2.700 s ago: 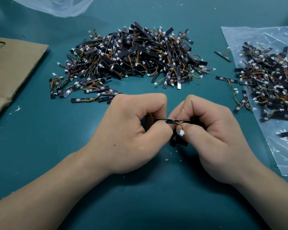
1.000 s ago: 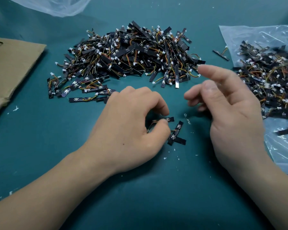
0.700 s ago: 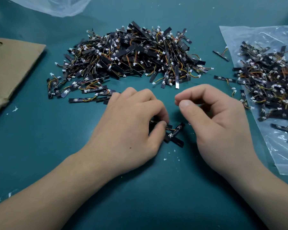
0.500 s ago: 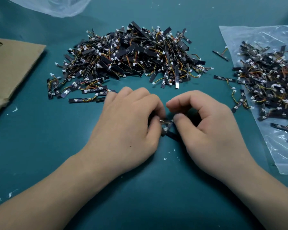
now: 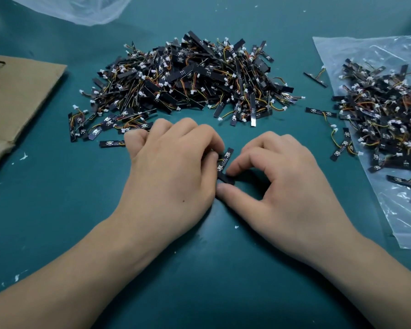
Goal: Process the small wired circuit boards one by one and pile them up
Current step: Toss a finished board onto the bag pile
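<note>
resting knuckles-up, left hand [image 5: 173, 167] and right hand [image 5: 287, 181] pinch circuit board [image 5: 226, 157]

The person's bare left hand [image 5: 173, 172] was broad across the back, with smooth, rounded knuckles. One small dark dot [image 5: 184, 201] sat on its back, on the thumb side and toward the wrist. The bare right hand [image 5: 287, 186] showed creased knuckles and a soft fold of skin in the web beside its thumb. Behind each hand the arm ran uncovered to the frame edge, the left forearm [image 5: 81, 269] and the right forearm [image 5: 365, 276] alike smooth.
</note>
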The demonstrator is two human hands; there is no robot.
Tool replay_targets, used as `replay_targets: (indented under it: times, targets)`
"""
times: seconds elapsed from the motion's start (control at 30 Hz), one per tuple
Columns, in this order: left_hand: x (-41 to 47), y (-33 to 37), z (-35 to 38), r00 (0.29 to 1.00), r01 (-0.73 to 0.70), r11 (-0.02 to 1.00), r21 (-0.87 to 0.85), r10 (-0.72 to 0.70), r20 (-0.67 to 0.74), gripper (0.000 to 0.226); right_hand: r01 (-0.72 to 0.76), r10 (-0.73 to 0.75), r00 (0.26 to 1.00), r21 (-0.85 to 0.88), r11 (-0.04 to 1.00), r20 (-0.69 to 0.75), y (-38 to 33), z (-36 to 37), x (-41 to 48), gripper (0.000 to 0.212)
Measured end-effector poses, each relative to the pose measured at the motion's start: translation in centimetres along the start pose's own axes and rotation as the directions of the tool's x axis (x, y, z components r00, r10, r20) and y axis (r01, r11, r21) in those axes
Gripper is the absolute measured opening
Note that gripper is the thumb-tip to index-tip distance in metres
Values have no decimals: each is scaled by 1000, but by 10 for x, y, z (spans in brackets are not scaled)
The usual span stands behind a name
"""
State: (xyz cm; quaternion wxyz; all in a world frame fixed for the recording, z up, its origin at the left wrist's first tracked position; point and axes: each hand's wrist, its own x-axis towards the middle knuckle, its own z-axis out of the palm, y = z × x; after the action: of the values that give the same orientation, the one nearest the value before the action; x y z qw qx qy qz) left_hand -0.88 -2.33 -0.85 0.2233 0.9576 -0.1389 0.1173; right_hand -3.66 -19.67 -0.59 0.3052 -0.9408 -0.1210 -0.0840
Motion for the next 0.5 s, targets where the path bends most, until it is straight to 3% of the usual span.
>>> replay_targets:
  times: [0.13,0.27,0.5]
  targets:
    - [2,0,-1,992,-104,979,-173,90,-87,20,6,-6,1000,22,1000,12,3,-1,0,8]
    - [1,2,-5,976,-213,897,-387,178,-123,14,-14,17,999,100,995,-30,5,-2,1,4]
    - [1,5,-7,985,-170,919,-355,156,-68,5,-30,49,997,259,965,-65,5,-4,1,9]
